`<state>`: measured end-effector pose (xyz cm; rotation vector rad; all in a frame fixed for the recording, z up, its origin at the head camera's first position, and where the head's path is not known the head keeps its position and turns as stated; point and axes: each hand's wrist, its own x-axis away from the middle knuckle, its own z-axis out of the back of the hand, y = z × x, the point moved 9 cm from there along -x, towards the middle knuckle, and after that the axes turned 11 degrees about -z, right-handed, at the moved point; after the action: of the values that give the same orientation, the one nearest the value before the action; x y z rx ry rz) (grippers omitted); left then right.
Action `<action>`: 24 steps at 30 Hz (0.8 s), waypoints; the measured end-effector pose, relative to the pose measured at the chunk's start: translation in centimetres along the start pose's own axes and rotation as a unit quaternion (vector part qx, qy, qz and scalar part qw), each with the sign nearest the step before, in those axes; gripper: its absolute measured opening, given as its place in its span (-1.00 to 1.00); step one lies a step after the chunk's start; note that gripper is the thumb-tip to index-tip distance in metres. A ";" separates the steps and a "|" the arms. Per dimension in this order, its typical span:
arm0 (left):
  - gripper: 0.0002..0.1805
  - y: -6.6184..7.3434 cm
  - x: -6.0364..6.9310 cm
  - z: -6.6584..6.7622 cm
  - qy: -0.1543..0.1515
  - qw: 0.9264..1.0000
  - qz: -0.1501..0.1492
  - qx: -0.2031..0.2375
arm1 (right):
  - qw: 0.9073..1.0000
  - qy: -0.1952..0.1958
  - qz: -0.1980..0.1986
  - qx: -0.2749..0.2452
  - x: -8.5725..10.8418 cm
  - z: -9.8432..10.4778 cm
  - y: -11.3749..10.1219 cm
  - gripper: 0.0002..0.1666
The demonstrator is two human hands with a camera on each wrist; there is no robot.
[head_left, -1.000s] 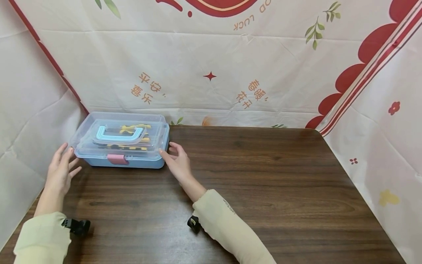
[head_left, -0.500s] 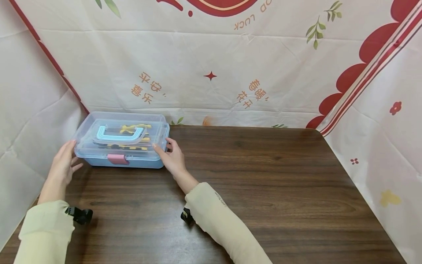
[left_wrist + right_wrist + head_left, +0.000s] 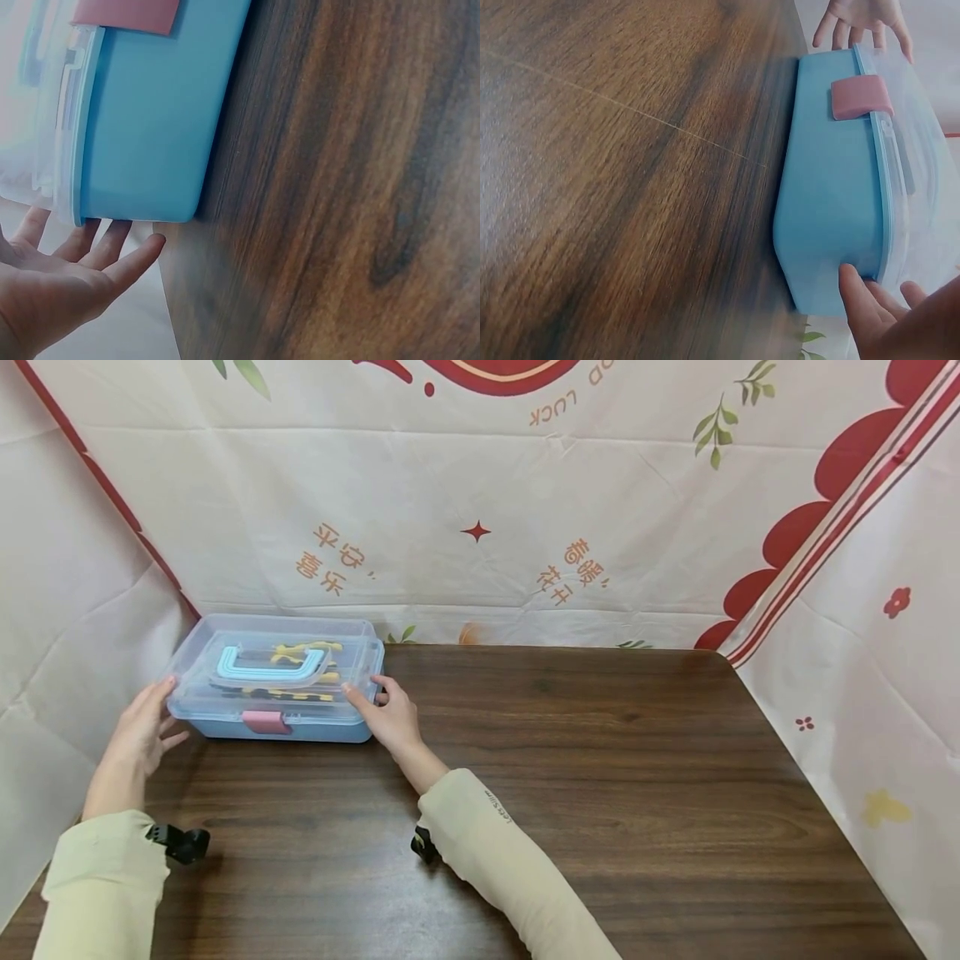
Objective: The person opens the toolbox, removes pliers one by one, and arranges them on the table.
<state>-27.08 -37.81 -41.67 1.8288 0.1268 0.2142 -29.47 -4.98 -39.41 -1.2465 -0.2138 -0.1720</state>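
A light-blue storage box [image 3: 281, 731] sits at the table's back left. It has a clear lid [image 3: 352, 706], a blue handle [image 3: 272, 667] lying on top and a pink latch [image 3: 266, 722] closed at the front. My left hand [image 3: 135, 739] touches the box's left end, its fingers mostly straight in the left wrist view. At the right front corner, my right hand [image 3: 393, 722] rests its thumb on the lid, with its other fingers along the right end. Yellow and dark shapes show through the lid; their kind is unclear.
The brown wood table [image 3: 637, 793] extends to the right and toward me. A white printed cloth [image 3: 480, 468] hangs behind it, close to the box's back. Cloth also hangs along the left and right sides. A small black camera [image 3: 180, 843] sits at the left cuff.
Both hands have moved in to the box, the left up and right, the right leftward, its thumb now further over the lid. The box has not visibly moved.
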 end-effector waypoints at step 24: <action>-0.76 0.5 0.7 -0.8 -0.003 1.000 -0.025 -0.002 | 1.000 0.003 0.012 0.020 0.3 0.7 0.1 -0.27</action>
<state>-26.54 -37.05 -40.89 1.8193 0.1684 0.1734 -29.25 -4.30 -39.23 -1.2085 -0.1962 -0.1490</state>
